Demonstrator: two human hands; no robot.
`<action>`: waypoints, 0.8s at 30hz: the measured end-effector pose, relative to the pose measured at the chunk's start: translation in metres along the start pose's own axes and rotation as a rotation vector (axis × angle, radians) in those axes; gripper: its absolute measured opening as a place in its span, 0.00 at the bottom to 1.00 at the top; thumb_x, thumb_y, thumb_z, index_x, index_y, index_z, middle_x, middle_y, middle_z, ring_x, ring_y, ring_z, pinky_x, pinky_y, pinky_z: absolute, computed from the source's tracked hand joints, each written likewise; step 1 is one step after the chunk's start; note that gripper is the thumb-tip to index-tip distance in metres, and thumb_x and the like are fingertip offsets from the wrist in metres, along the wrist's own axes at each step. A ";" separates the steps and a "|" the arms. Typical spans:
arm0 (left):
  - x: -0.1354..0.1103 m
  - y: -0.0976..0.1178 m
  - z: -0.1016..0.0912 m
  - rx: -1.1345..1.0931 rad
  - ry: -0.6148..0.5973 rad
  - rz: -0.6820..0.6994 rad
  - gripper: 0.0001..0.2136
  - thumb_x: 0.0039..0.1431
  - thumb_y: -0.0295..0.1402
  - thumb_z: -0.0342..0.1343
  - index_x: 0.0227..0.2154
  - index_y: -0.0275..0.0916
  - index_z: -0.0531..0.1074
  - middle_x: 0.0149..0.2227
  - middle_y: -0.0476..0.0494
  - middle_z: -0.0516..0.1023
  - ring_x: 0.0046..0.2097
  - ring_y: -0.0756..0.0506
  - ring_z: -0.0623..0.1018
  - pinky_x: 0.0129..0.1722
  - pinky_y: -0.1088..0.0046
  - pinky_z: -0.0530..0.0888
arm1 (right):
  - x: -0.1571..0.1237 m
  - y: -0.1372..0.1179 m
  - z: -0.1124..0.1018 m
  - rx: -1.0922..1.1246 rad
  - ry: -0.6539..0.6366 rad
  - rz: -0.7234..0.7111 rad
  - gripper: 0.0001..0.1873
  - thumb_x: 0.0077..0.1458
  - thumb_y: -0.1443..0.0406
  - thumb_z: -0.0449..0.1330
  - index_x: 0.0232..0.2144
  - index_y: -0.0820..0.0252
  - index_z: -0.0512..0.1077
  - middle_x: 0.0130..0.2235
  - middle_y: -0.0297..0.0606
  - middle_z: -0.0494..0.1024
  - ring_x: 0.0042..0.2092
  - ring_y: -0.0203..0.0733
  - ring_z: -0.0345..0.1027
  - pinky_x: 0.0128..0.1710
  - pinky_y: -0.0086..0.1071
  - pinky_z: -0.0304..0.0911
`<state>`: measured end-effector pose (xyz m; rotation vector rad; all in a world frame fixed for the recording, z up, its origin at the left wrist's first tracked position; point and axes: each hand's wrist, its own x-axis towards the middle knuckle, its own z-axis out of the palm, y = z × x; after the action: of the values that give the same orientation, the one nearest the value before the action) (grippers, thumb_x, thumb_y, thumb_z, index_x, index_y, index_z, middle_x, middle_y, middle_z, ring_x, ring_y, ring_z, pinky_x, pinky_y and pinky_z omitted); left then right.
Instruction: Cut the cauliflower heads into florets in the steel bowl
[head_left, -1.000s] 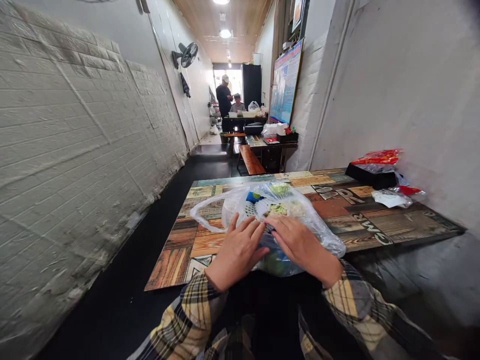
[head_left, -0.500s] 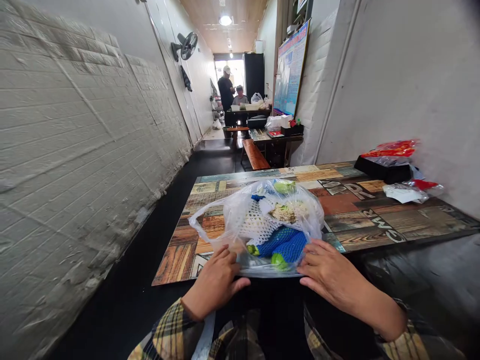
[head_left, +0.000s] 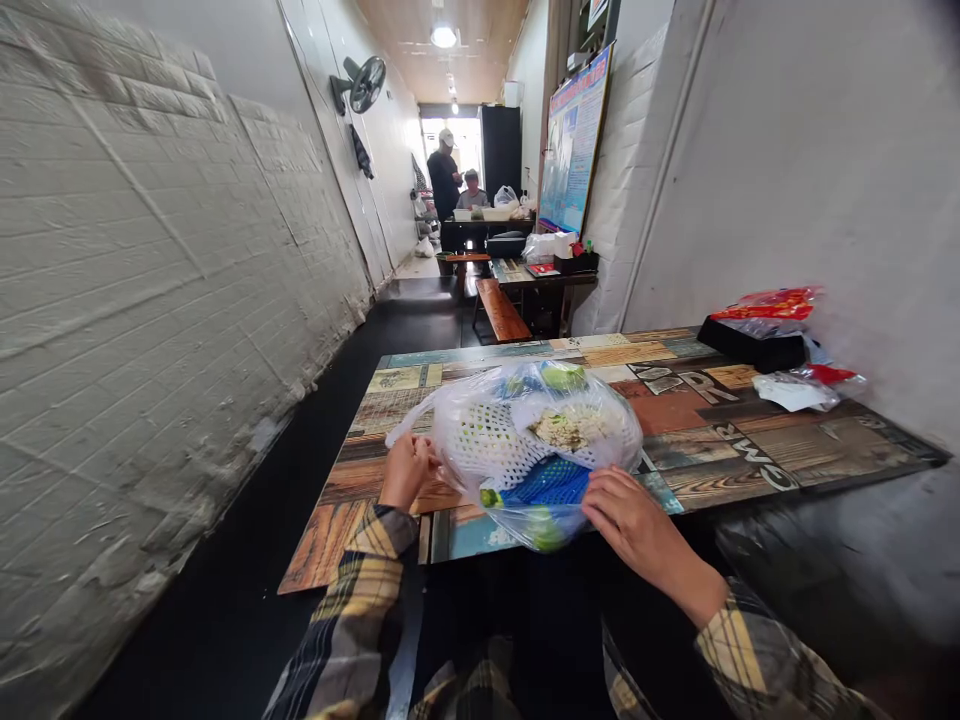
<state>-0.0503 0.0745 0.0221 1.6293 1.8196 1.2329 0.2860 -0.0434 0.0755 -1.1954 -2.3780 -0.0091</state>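
Note:
A clear plastic bag (head_left: 465, 440) lies on the near edge of the table. Inside it are a white foam net (head_left: 487, 445), a blue foam net (head_left: 551, 482) around something green, a green round piece (head_left: 562, 376), and a pale, knobbly piece like cauliflower (head_left: 562, 430). My left hand (head_left: 407, 470) pinches the bag's handle side at the left, thumb and fingers together. Against the bag's right front lies my right hand (head_left: 634, 530), its fingers stretched out over the blue net and the plastic.
The patchwork-patterned table (head_left: 720, 460) bears a black tray (head_left: 750, 345) with red and clear wrappers at the far right. A white brick wall (head_left: 150, 250) runs along the left. Further back are a bench (head_left: 502, 310), another table, and two people (head_left: 444, 175).
My left hand has moved up and left from the bag's front edge to its handle side. The bag's front is bunched inward, and my right hand has shifted slightly left.

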 end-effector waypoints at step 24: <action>0.024 0.069 0.010 -0.219 0.044 0.154 0.30 0.48 0.45 0.61 0.52 0.35 0.65 0.56 0.32 0.68 0.55 0.37 0.70 0.55 0.57 0.67 | 0.141 0.054 -0.025 -0.319 0.242 0.071 0.31 0.57 0.60 0.58 0.62 0.55 0.58 0.63 0.47 0.61 0.62 0.56 0.54 0.58 0.52 0.55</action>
<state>-0.0082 0.0952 0.0794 1.6535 1.5439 1.4879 0.2663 0.0913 0.1449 -1.3358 -2.1731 -0.4976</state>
